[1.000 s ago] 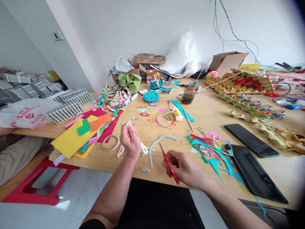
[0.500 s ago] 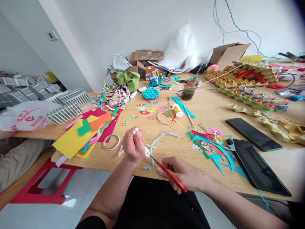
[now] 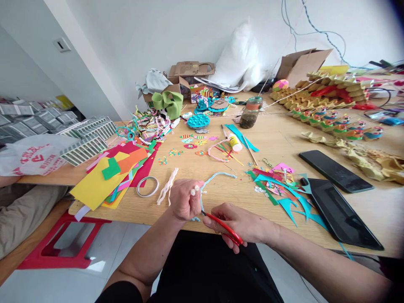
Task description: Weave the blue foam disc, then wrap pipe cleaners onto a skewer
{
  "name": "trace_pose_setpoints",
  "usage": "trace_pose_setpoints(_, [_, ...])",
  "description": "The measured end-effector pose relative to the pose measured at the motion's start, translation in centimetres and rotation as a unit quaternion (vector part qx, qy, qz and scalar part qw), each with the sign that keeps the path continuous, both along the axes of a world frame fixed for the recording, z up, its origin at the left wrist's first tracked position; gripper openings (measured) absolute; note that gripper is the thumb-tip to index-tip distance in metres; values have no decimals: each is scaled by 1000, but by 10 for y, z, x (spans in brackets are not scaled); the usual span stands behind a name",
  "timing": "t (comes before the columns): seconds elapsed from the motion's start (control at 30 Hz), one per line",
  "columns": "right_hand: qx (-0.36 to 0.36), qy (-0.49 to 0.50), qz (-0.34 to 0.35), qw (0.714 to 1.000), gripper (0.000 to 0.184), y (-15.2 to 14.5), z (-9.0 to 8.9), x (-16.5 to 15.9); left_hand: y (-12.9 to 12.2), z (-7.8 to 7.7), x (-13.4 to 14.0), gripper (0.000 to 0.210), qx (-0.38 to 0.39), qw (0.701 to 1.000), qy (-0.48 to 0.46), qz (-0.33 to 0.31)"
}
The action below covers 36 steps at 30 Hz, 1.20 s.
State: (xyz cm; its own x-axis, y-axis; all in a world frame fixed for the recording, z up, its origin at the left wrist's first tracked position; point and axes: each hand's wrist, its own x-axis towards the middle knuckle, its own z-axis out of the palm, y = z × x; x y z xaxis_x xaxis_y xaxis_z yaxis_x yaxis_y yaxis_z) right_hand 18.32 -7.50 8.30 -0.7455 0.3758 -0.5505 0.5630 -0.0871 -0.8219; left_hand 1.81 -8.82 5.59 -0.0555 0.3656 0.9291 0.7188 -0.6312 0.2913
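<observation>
My left hand (image 3: 186, 199) is closed in a fist around white cord (image 3: 195, 190), whose pale ends poke out at the top. My right hand (image 3: 232, 223) grips red-handled scissors (image 3: 224, 228), their handles slightly apart. The scissor tips point at the underside of my left fist; whether they touch the cord is hidden. A light blue cord (image 3: 217, 175) curves on the table behind my hands, partly covered by the fist. To the left of my fist lie loose off-white strands (image 3: 167, 188) and a roll of white tape (image 3: 147, 187).
Coloured paper sheets (image 3: 91, 185) are stacked at left, paper scraps (image 3: 284, 189) at right. Two black phones (image 3: 336, 168) lie farther right. Paper fish (image 3: 190, 146), a glue bottle (image 3: 235, 142) and a glass jar (image 3: 250, 113) stand or lie beyond my hands.
My left fist has moved right toward the scissors, uncovering the off-white strands on the table. The scissor handles have spread a little in my right hand.
</observation>
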Motion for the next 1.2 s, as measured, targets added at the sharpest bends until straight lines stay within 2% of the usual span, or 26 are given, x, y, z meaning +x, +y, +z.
trace_pose_setpoints(0.1, [-41,-7,-14,999,52,1,-1,-2,-1,12,1,17,59,996,67,-29])
trace_pose_setpoints(0.27, [-48,-29,-52,997,51,-1,-1,-1,0,16,3,22,54,987,136,-67])
trace_pose_setpoints(0.4, [-41,-49,-63,996,44,-4,-4,1,2,14,10,26,57,981,148,-111])
trace_pose_setpoints(0.53, [-53,-36,-62,996,36,-7,-9,4,-1,16,18,26,83,978,150,-123])
trace_pose_setpoints(0.7, [-99,-20,-62,993,20,-10,-7,10,-13,22,28,19,47,976,165,-132])
trace_pose_setpoints(0.8, [-82,-13,-38,996,11,-12,-2,14,-20,26,33,20,30,969,174,-176])
trace_pose_setpoints(0.9, [-45,2,-15,999,14,-13,1,19,-22,27,37,16,20,964,175,-199])
trace_pose_setpoints(1.1, [14,8,-10,1000,25,-18,-5,28,-21,22,42,14,39,964,169,-199])
trace_pose_setpoints(1.2, [15,-19,-31,999,28,-23,-7,29,-19,20,44,14,64,967,161,-185])
